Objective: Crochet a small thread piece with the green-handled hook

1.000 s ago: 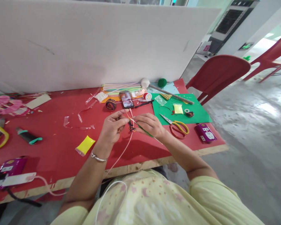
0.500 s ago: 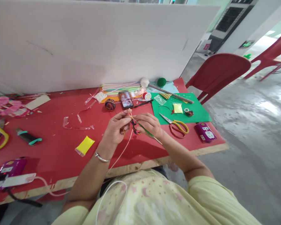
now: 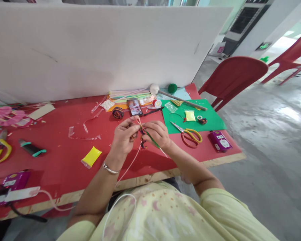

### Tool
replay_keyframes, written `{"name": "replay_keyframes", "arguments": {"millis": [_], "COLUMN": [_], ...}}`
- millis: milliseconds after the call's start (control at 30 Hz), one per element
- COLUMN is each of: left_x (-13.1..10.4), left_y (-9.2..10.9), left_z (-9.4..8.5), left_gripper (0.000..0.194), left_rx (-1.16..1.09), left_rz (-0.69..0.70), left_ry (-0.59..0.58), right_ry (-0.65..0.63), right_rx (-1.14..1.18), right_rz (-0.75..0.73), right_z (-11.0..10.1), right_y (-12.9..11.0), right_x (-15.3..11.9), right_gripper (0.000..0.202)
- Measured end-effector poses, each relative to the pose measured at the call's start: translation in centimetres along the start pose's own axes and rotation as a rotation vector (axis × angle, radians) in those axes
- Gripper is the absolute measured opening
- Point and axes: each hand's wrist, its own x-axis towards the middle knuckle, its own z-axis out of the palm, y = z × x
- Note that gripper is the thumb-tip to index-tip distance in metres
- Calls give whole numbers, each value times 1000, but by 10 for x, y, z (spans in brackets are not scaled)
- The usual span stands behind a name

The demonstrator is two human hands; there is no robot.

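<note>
Over the red-covered table, my left hand point(image 3: 123, 138) pinches a small dark multicoloured piece of crocheted yarn point(image 3: 143, 143), with strands round its fingers. My right hand point(image 3: 158, 131) is closed on a crochet hook point(image 3: 153, 140) with a green handle; its thin end sticks out toward the right wrist. The hook's working tip is hidden between the fingers, close to the yarn. Behind the hands sits a multicoloured yarn ball point(image 3: 118, 113), and beside it lies a phone point(image 3: 134, 107) with a lit screen.
Scissors point(image 3: 188, 134) lie right of my hands, by a green sheet point(image 3: 210, 115). Yellow packets point(image 3: 91, 157) and a cutter point(image 3: 32, 148) are on the left. Purple boxes point(image 3: 219, 141) sit at both sides. A pale cable point(image 3: 130, 164) passes below my hands. A white board point(image 3: 95, 50) stands behind.
My right hand has shifted slightly left with the crochet hook, whose handle now slants more steeply. The left hand still pinches the yarn piece, nearly in the same place.
</note>
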Motion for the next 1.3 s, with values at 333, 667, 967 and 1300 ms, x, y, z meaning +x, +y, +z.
{"name": "replay_keyframes", "arguments": {"millis": [333,667,967,1300], "left_x": [-3,-6,8,17], "left_y": [1,-15,16,17], "left_z": [12,4,-14,-31], "left_gripper": [41,46,39,43], "left_rx": [-115,307,-90,25], "left_rz": [9,449,-245,-215], "left_ry": [49,253,-135,-153], "right_ry": [79,58,-74,-210], "right_rx": [-59,3,94,66], "right_rz": [127,236,-15,-201], "right_z": [19,25,21,-16], "right_y": [-9,-18,19,27], "right_x": [7,13,-7,15], "right_gripper": [19,17,36,28]}}
